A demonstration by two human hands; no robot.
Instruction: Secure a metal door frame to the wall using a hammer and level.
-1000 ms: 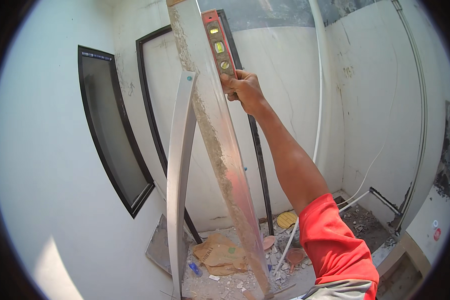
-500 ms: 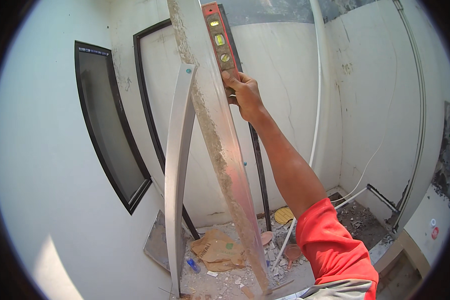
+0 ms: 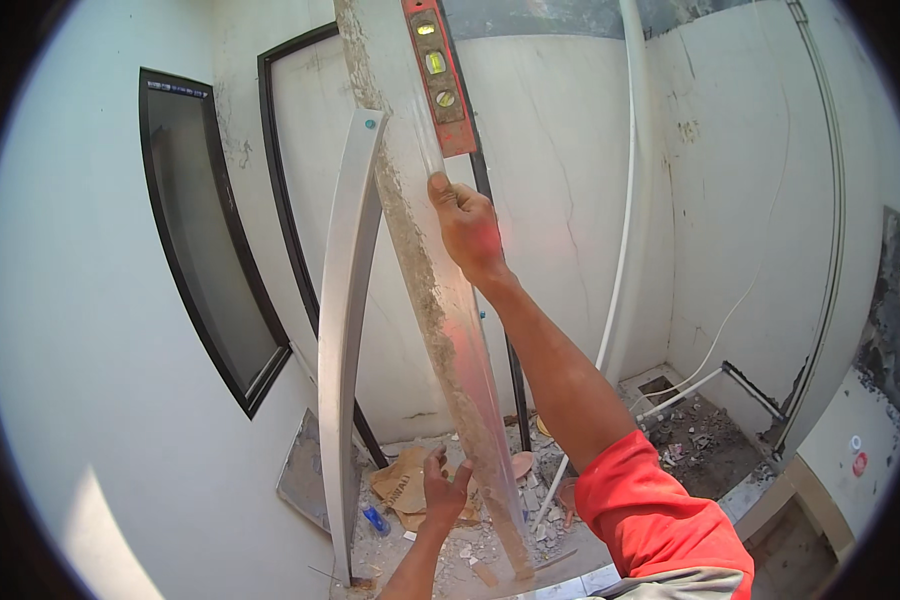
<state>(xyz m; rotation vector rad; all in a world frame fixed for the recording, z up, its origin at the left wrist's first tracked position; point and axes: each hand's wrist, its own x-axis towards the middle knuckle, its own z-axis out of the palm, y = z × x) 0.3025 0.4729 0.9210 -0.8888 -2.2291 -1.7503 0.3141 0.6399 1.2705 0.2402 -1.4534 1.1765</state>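
A pale post (image 3: 420, 225) with a rough, crumbling left edge leans slightly in the middle, and a shiny long metal bar (image 3: 485, 400) runs down its right side. Against the upper part of the bar is a red spirit level (image 3: 446, 98) with several yellow-green vials; no hand is on it. My right hand (image 3: 470, 228) is closed around the bar's edge just below the level, thumb on the near face. Low down, my left hand (image 3: 444, 492) is raised beside the post's left edge, fingers apart and holding nothing.
A curved silvery metal strip (image 3: 348, 300) stands left of the post. Rubble, a brown paper bag (image 3: 398, 482) and a blue object (image 3: 375, 519) lie on the floor. A white pipe (image 3: 625, 200) rises at the right. A dark-framed window (image 3: 210, 230) is in the left wall.
My right hand has let go of the spirit level and moved down to the bar's edge. My left hand has come into view from below. The view has shifted slightly.
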